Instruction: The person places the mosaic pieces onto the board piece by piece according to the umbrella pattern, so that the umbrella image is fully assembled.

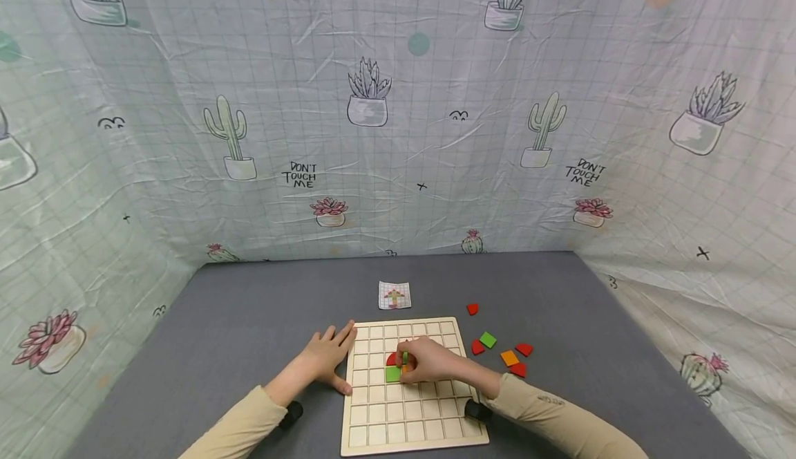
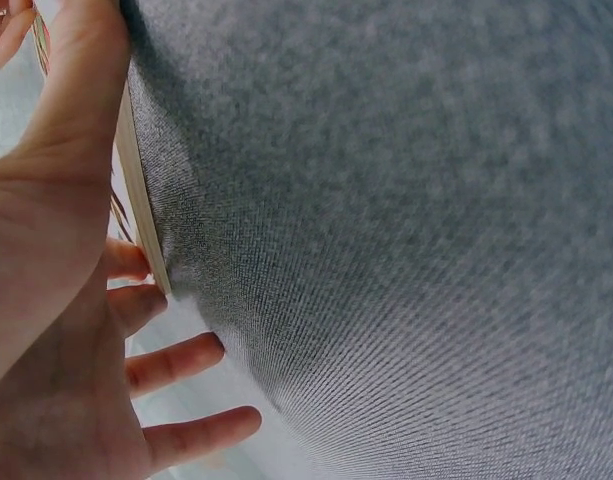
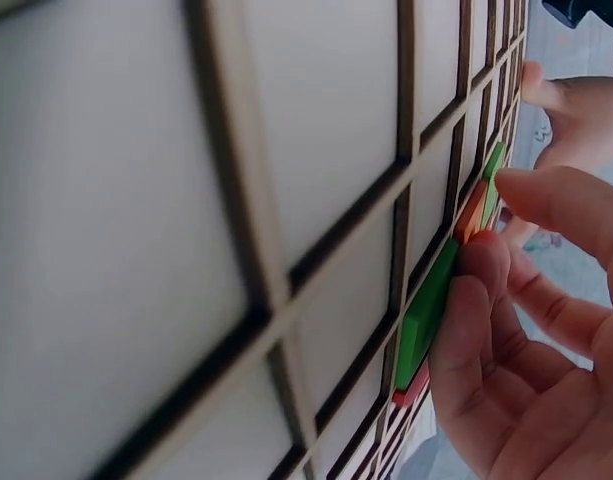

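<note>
My right hand (image 1: 429,361) is over the middle of a wooden grid board (image 1: 413,440), its thumb and fingertips pinching a small green tile (image 1: 405,357). By its fingertips an orange tile (image 1: 404,369), a green square tile (image 1: 393,374) and a red rounded tile (image 1: 392,359) lie on the board. The right wrist view has another green face (image 3: 426,310) right at the curled fingers, with a red edge (image 3: 411,385) below it; the fingers hide part of both. My left hand (image 1: 326,355) rests with spread fingers along the board's left edge, its fingertips at the wooden rim (image 2: 141,190).
On the grey table (image 1: 261,321), a small pattern card (image 1: 394,296) with a coloured figure lies behind the board. To the right are scattered several loose tiles, among them a green square (image 1: 488,340), an orange square (image 1: 510,358) and a red piece (image 1: 472,309). A printed curtain (image 1: 423,141) surrounds the table.
</note>
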The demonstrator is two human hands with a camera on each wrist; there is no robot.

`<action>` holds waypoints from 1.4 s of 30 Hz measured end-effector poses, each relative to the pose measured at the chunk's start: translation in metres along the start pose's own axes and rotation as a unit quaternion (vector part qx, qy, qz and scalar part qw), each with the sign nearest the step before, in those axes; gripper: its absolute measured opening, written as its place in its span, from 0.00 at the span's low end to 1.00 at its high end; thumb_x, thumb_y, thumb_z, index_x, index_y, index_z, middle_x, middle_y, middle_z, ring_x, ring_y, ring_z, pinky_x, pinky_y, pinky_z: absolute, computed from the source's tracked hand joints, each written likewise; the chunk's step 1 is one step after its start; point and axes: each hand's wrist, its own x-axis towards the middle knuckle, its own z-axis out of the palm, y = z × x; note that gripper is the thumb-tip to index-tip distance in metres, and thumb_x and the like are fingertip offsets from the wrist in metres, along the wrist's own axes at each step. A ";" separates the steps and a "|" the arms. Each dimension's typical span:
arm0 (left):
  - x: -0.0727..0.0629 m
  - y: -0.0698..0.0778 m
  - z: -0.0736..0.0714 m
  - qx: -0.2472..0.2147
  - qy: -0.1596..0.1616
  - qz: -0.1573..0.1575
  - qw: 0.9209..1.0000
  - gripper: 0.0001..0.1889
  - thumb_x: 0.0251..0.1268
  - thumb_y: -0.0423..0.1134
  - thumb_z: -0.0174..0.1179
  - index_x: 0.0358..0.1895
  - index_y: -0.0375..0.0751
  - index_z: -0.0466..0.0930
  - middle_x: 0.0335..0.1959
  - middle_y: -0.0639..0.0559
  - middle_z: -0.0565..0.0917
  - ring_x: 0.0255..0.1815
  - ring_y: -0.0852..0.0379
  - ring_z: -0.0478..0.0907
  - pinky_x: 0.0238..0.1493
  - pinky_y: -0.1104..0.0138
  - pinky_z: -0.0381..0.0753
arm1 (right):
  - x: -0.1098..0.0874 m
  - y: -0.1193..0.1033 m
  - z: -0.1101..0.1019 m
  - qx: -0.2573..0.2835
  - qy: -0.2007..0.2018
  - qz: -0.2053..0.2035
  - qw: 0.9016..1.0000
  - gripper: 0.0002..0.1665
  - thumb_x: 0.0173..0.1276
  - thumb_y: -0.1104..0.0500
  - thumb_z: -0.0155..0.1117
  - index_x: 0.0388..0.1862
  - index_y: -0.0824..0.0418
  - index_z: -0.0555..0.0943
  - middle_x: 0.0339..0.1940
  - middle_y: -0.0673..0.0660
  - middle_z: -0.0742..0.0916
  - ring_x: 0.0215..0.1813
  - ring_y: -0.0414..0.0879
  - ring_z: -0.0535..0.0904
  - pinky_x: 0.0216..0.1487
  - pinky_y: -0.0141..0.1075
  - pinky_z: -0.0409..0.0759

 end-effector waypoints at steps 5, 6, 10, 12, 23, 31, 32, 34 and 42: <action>-0.001 0.000 0.001 0.002 -0.002 0.004 1.000 0.59 0.28 0.70 0.62 0.67 0.38 0.54 0.69 0.44 0.56 0.64 0.41 0.59 0.55 0.47 0.64 | -0.004 0.006 -0.007 0.043 -0.006 -0.007 0.999 0.06 0.54 0.62 0.63 0.31 0.59 0.77 0.17 0.46 0.79 0.19 0.29 0.68 0.25 0.23 0.68; -0.001 0.000 0.001 0.001 -0.002 0.005 1.000 0.59 0.28 0.69 0.62 0.67 0.38 0.54 0.69 0.44 0.56 0.64 0.41 0.59 0.55 0.47 0.63 | -0.005 0.009 -0.009 0.049 -0.004 -0.007 0.999 0.06 0.55 0.62 0.63 0.32 0.59 0.77 0.17 0.47 0.80 0.19 0.29 0.69 0.25 0.23 0.68; -0.001 -0.001 0.000 0.000 -0.001 0.003 1.000 0.59 0.28 0.69 0.62 0.68 0.38 0.54 0.69 0.44 0.56 0.64 0.41 0.59 0.55 0.47 0.64 | -0.010 0.019 -0.021 0.057 0.011 -0.005 0.998 0.04 0.57 0.62 0.61 0.33 0.59 0.77 0.20 0.49 0.80 0.21 0.31 0.70 0.28 0.25 0.71; -0.001 -0.001 0.000 0.002 0.001 0.002 1.000 0.60 0.28 0.70 0.62 0.67 0.38 0.54 0.69 0.43 0.56 0.64 0.41 0.59 0.55 0.47 0.64 | -0.014 0.025 -0.027 0.049 0.024 -0.001 0.999 0.03 0.58 0.61 0.60 0.33 0.59 0.77 0.20 0.49 0.79 0.21 0.31 0.70 0.28 0.25 0.71; 0.004 -0.006 0.000 -0.002 -0.001 0.001 1.000 0.60 0.27 0.70 0.62 0.68 0.38 0.53 0.70 0.44 0.54 0.65 0.40 0.59 0.55 0.47 0.63 | -0.039 0.064 -0.067 0.025 0.104 0.019 0.994 0.08 0.59 0.61 0.61 0.36 0.64 0.77 0.20 0.51 0.79 0.20 0.33 0.70 0.26 0.28 0.71; 0.003 -0.006 -0.002 0.001 -0.003 0.002 1.000 0.60 0.27 0.70 0.62 0.68 0.37 0.53 0.70 0.43 0.55 0.65 0.40 0.59 0.54 0.47 0.64 | -0.053 0.096 -0.079 0.031 0.121 0.094 0.988 0.11 0.60 0.59 0.60 0.38 0.66 0.77 0.21 0.52 0.79 0.20 0.35 0.70 0.24 0.30 0.69; 0.003 -0.006 -0.002 0.001 -0.003 0.002 1.000 0.60 0.27 0.70 0.62 0.68 0.37 0.53 0.70 0.43 0.55 0.64 0.40 0.59 0.54 0.47 0.64 | -0.054 0.100 -0.079 0.032 0.123 0.103 0.986 0.11 0.60 0.59 0.60 0.38 0.67 0.77 0.21 0.52 0.79 0.20 0.36 0.70 0.23 0.30 0.69; 0.003 -0.006 -0.002 0.001 -0.003 0.001 1.000 0.61 0.26 0.70 0.61 0.68 0.38 0.53 0.70 0.44 0.55 0.65 0.40 0.59 0.54 0.47 0.64 | -0.055 0.107 -0.080 0.030 0.126 0.120 0.984 0.12 0.60 0.60 0.60 0.39 0.67 0.76 0.21 0.54 0.79 0.19 0.39 0.71 0.21 0.31 0.69; 0.002 -0.005 -0.001 0.004 -0.002 0.000 1.000 0.61 0.26 0.71 0.62 0.68 0.38 0.53 0.70 0.44 0.55 0.64 0.41 0.59 0.54 0.48 0.64 | -0.057 0.128 -0.079 0.018 0.118 0.165 0.979 0.15 0.59 0.61 0.61 0.41 0.69 0.74 0.19 0.55 0.80 0.18 0.41 0.71 0.20 0.32 0.68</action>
